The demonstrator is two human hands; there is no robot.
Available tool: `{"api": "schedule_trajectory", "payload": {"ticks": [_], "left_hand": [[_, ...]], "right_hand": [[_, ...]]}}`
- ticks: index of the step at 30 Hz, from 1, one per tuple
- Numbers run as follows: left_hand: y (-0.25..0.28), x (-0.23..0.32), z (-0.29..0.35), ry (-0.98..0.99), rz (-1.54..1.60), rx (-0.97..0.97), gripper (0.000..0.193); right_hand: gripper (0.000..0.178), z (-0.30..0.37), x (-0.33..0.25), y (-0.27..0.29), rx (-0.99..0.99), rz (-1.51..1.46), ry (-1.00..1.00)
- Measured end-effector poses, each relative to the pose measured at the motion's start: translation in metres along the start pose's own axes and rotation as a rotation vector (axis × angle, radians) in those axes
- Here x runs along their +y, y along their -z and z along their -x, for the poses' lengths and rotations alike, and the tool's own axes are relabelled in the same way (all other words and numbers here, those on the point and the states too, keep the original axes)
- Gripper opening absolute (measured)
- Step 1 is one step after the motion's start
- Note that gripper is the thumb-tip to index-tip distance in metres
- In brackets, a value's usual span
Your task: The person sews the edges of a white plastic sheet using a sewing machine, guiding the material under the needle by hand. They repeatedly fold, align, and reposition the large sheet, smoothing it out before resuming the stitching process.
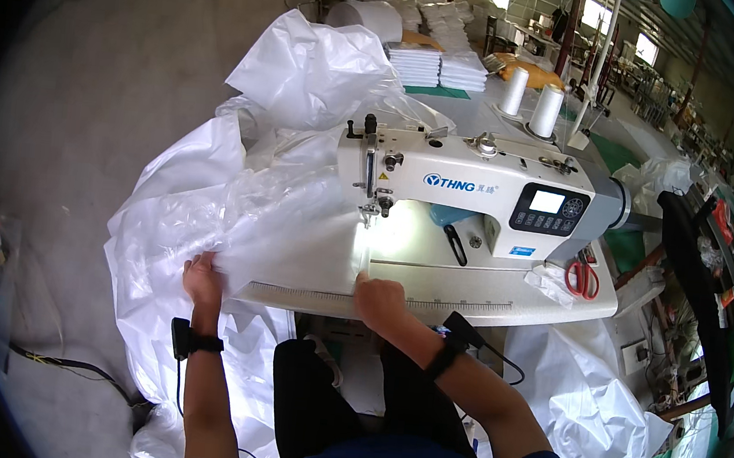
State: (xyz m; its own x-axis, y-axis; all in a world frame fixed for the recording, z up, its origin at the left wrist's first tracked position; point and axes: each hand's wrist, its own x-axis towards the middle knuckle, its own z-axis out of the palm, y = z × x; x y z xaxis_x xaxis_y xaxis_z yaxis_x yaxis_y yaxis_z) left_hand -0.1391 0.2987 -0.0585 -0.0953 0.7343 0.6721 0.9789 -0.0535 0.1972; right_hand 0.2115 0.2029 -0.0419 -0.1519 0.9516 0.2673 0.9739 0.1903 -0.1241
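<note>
**Both hands working at the sewing machine**

Your left hand (203, 277) is touching the white plastic sheet (288, 221), which is spreading between your hands and beyond the left. Your right hand (380, 305) is curling narrow near the sheet's right edge; you can't tell whether either hand is pinching it. The sewing machine (431, 160) is standing ahead of your right hand, and red-handled scissors (582, 280) are lying farther to that hand's right.

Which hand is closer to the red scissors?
Right. The right hand is left of the scissors, at the near edge of the machine. The left hand is even farther left, at the white sheet.
</note>
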Motion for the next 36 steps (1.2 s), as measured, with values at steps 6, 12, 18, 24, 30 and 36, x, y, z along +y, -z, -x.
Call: {"api": "schedule_trajectory", "payload": {"ticks": [6, 12, 18, 24, 30, 36], "left_hand": [[-0.02, 0.013, -0.026, 0.032, -0.076, -0.13, 0.027], [-0.054, 0.011, -0.055, -0.06, -0.117, -0.207, 0.026], [-0.009, 0.061, -0.087, 0.059, -0.209, -0.616, 0.038], [0.023, 0.197, -0.034, -0.915, 0.347, -0.17, 0.033], [-0.032, 0.239, -0.023, -0.942, 0.43, -0.393, 0.029], [-0.058, 0.236, -0.031, -0.695, 0.614, -0.448, 0.017]], "right_hand": [[0.036, -0.029, 0.018, -0.003, 0.005, 0.032, 0.041], [0.028, -0.063, 0.027, -0.007, -0.068, 0.066, 0.028], [0.019, -0.066, 0.043, 0.01, -0.024, -0.085, 0.045], [0.02, -0.049, 0.067, 0.021, -0.01, -0.233, 0.08], [0.026, -0.052, 0.087, 0.014, 0.014, -0.263, 0.122], [0.02, -0.068, 0.093, -0.006, 0.202, -0.313, 0.189]]}}
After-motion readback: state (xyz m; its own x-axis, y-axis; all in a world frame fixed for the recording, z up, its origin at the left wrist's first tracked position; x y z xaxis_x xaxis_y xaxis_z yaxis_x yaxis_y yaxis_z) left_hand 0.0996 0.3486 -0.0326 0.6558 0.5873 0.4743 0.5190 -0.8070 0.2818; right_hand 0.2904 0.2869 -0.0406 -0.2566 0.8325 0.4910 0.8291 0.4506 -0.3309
